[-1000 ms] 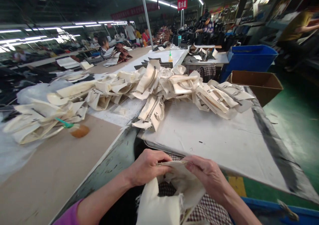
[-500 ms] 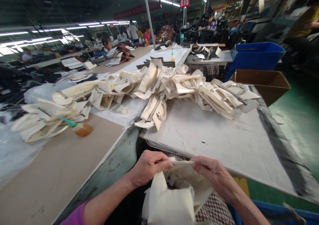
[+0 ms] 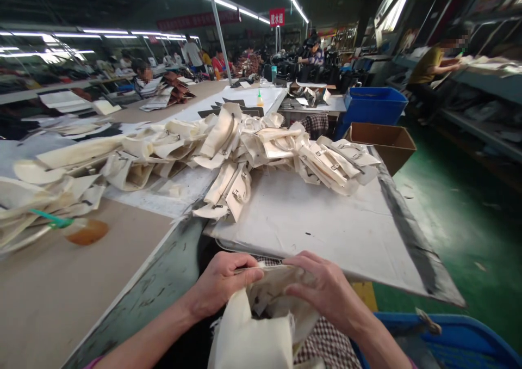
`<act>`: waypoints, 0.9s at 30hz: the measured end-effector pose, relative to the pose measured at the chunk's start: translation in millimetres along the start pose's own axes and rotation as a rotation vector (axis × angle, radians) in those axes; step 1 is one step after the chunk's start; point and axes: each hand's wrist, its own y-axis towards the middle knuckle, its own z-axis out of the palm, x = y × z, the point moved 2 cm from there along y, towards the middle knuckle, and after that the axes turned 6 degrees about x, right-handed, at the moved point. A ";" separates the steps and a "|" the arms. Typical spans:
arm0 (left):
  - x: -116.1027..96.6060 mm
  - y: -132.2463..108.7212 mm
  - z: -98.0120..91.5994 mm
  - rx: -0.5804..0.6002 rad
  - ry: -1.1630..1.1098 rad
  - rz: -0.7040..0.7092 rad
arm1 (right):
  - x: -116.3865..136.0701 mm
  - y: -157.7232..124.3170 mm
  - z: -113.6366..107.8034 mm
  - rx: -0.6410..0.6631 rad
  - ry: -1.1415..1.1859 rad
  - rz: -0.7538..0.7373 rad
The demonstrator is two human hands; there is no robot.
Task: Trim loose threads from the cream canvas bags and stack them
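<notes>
A cream fabric bag piece (image 3: 253, 336) hangs in front of my lap, its mouth pulled open. My left hand (image 3: 220, 282) pinches the left side of its top edge, fingers curled closed. My right hand (image 3: 324, 293) grips the right side of the same edge, fingers bent over the rim. Both hands sit just below the near edge of the white-covered table (image 3: 326, 227). A long heap of similar cream bag pieces (image 3: 244, 146) with metal buckles lies across the table beyond my hands.
A brown glue bottle with a green nozzle (image 3: 77, 228) lies on the brown board at left. A cardboard box (image 3: 381, 143) and a blue bin (image 3: 373, 105) stand at right; another blue bin (image 3: 448, 342) is by my right arm. Other workers sit far back.
The view has swung right and shifted, so the heap and the bottle sit further left. My hands keep hold of the bag's top edge, and its mouth has opened wider.
</notes>
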 end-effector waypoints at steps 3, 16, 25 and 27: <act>-1.2 -0.3 -0.4 0.023 -0.008 -0.006 | -0.9 4.2 4.7 -0.046 -0.016 0.040; -5.2 -0.2 -0.5 0.066 -0.045 -0.024 | 6.9 10.8 1.4 0.003 0.152 0.041; -13.1 -1.1 -3.6 0.052 0.039 -0.001 | -11.2 2.4 -1.4 0.026 0.318 0.079; -14.0 0.0 -4.8 0.048 0.058 -0.002 | -15.8 2.1 2.2 -0.007 0.373 0.100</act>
